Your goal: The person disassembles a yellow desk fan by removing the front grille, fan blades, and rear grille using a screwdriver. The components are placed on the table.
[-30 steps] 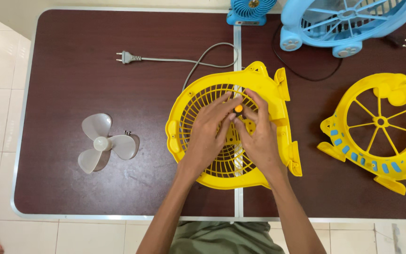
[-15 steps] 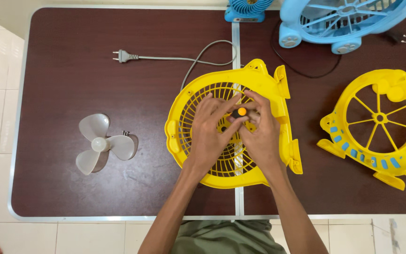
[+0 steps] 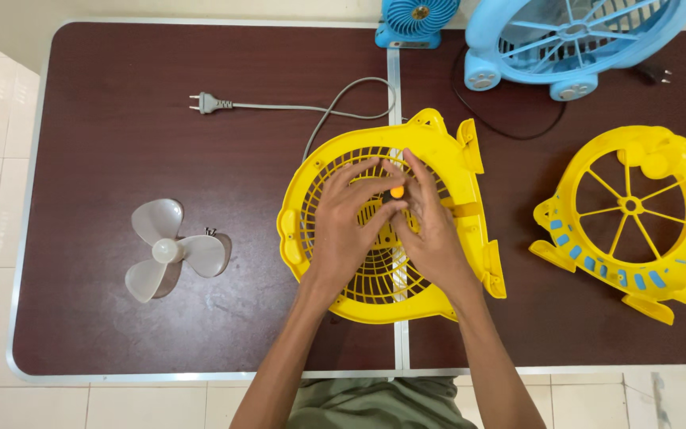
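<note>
A yellow fan housing [image 3: 454, 159] with a round grille lies flat at the middle of the brown table [image 3: 121, 143]. Both hands rest over the grille's centre. My left hand [image 3: 341, 234] and my right hand [image 3: 436, 234] meet fingertip to fingertip around a small screwdriver [image 3: 397, 191] with an orange-capped dark handle, which stands upright on the grille's hub. The fingers hide its shaft and the hub beneath. A grey cord [image 3: 335, 107] runs from the housing to a plug [image 3: 205, 102] on the left.
A grey three-blade propeller [image 3: 170, 251] lies at the left with small screws [image 3: 211, 232] beside it. A yellow front cover [image 3: 637, 214] lies at the right. A large blue fan [image 3: 573, 40], a small blue fan [image 3: 414, 20] and a black plug [image 3: 657, 73] sit along the far edge.
Both hands stay on the screwdriver over the hub; the fingers have shifted slightly around its handle. The view has drifted a little, so everything sits slightly lower and further left.
</note>
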